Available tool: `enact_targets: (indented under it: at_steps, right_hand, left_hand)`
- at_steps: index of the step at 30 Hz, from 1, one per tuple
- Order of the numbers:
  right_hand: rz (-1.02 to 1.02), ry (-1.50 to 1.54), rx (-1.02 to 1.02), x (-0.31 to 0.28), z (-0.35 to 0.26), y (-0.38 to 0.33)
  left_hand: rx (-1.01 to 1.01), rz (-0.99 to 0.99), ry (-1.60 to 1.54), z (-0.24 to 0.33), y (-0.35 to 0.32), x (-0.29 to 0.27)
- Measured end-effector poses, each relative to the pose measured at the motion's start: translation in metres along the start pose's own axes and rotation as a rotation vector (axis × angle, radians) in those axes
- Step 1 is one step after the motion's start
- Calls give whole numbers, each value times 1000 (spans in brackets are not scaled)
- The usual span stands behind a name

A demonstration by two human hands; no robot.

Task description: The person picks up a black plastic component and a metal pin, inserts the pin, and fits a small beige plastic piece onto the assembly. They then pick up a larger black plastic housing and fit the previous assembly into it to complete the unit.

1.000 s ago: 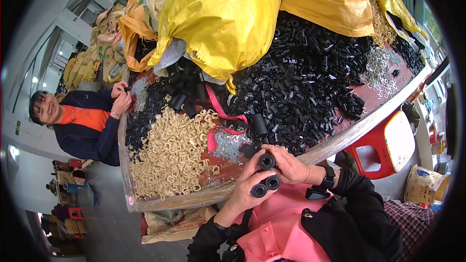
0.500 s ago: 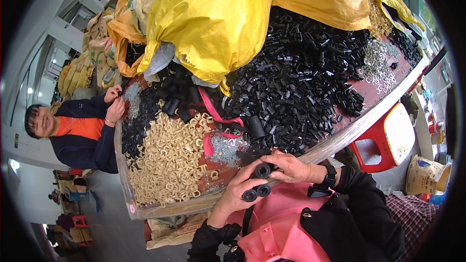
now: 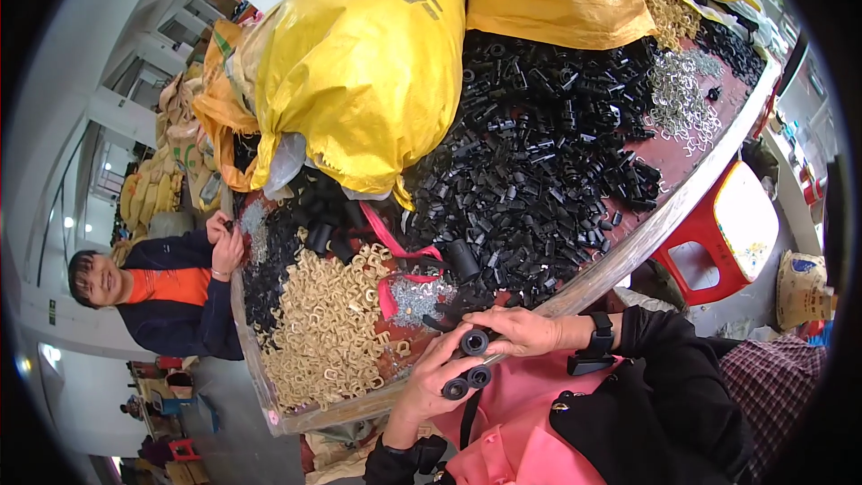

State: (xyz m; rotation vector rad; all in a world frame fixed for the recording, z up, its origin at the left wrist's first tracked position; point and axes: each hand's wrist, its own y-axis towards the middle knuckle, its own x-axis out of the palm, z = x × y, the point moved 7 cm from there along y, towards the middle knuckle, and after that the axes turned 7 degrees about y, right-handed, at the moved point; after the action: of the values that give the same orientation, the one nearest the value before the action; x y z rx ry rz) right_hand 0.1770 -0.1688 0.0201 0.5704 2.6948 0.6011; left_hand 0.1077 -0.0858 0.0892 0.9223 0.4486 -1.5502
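Black tubes amid left fingers

The view has been turned: the black tubes and large yellow sack are displaced toward seven o'clock, the red stool toward one.

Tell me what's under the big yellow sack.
Pale plastic shows at the yellow sack's lower left edge, and black parts crowd up to its right edge. Directly beneath, the sack covers everything, so I can't tell what's there.
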Motion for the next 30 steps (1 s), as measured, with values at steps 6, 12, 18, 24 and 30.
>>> enact_targets:
  at_steps: [6,12,18,24,30]
  right_hand:
    - [-5,11,80,2,-7,5]
    - [-20,-10,-3,7,-11,12]
    - [-180,-253,-109,-7,-20,28]
    - [60,-718,265,-49,23,62]
    - [26,-887,442,-46,47,85]
  left_hand:
    - [-68,-38,43,7,0,-4]
    - [-58,36,13,6,-7,-5]
    - [-49,97,26,3,-18,-9]
    - [-32,187,91,-5,-28,-21]
    - [9,289,103,-3,-37,-30]
